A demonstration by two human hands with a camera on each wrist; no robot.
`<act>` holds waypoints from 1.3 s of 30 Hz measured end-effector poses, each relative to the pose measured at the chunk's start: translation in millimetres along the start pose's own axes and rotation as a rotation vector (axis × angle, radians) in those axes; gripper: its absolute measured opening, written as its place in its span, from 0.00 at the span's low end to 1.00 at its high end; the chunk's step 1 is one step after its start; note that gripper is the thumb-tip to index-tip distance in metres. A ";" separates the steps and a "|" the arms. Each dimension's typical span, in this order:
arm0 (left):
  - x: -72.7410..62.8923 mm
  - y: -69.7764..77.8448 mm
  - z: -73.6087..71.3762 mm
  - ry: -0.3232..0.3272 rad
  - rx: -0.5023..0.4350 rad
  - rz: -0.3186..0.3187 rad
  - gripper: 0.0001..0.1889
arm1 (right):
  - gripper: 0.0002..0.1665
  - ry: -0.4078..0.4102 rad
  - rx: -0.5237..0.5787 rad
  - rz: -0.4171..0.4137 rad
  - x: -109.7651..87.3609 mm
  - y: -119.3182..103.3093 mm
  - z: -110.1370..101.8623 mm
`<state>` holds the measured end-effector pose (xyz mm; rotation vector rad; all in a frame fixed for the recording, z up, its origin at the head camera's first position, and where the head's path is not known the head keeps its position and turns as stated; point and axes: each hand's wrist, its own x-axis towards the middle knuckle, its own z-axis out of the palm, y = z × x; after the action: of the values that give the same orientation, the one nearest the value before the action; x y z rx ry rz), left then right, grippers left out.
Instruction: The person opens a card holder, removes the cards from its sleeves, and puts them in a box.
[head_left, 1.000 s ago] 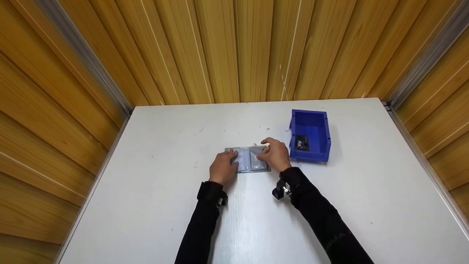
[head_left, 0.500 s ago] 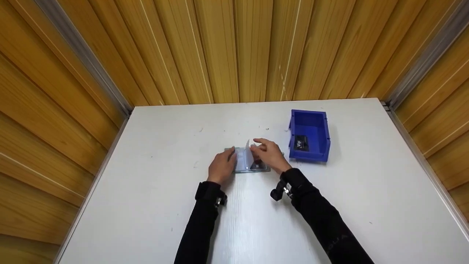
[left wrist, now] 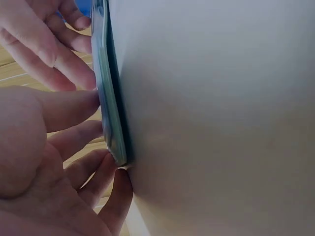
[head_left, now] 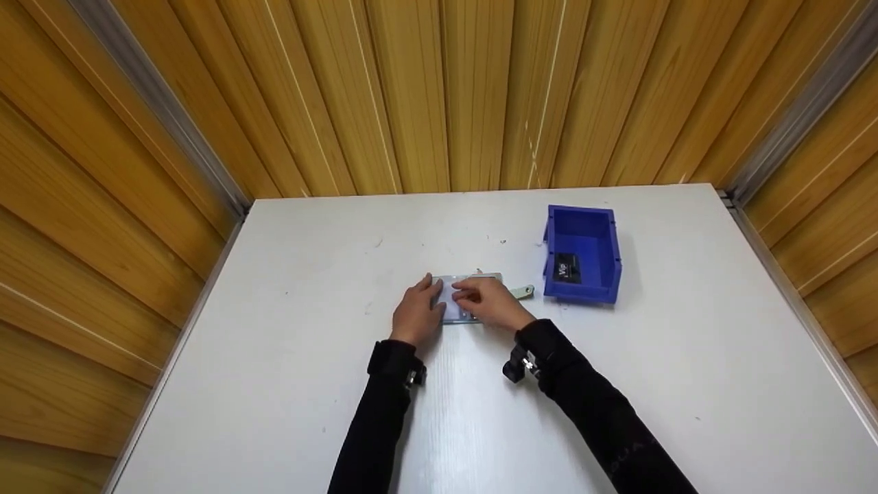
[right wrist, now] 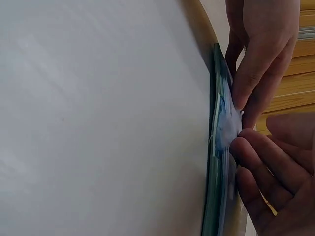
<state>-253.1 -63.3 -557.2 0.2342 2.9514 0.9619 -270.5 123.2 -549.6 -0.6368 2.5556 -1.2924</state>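
A card holder [head_left: 449, 312] with a green cover and clear plastic sleeves lies spread flat on the white table. My left hand [head_left: 417, 312] rests on its left side; in the left wrist view the thumb [left wrist: 74, 105] presses on the sleeves while other fingers touch the outer edge and the tabletop. My right hand [head_left: 490, 302] is over the holder's right half, hiding much of it. The right wrist view has its fingertips [right wrist: 242, 147] touching the sleeves, the thumb standing apart. A pale strap with a snap [head_left: 525, 292] sticks out to the right.
A blue plastic bin [head_left: 583, 291] stands right of the card holder. Inside it lies a black card [head_left: 566, 268] marked VIP. The white table [head_left: 309, 343] is bounded by wood-patterned walls [head_left: 411, 103] at the back and sides.
My right hand lifted a clear sleeve page, showing a dark card beneath, and turned it leftward. It now sits further left, nearer the left hand. The strap has come into view.
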 end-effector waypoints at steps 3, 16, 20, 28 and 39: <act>-0.8 0.8 -2.4 0.005 0.021 0.002 0.26 | 0.26 -0.039 -0.018 -0.023 -2.2 0.6 -4.5; -1.9 -0.9 -5.1 -0.001 0.012 -0.041 0.26 | 0.48 0.013 -0.344 0.137 -15.4 24.2 -32.1; -1.9 -0.6 -5.5 -0.006 0.009 -0.035 0.26 | 0.51 -0.038 -0.334 0.178 -17.5 25.1 -38.5; -0.3 1.6 -4.7 -0.014 0.001 -0.051 0.25 | 0.54 -0.062 -0.302 0.173 -19.0 28.9 -45.3; -1.4 1.9 -4.9 -0.045 -0.032 -0.013 0.26 | 0.52 -0.065 -0.273 0.173 -21.5 33.9 -47.1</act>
<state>-251.8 -64.8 -552.2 0.2329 2.8913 0.9878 -278.4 184.5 -549.0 -0.4821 2.6875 -0.8634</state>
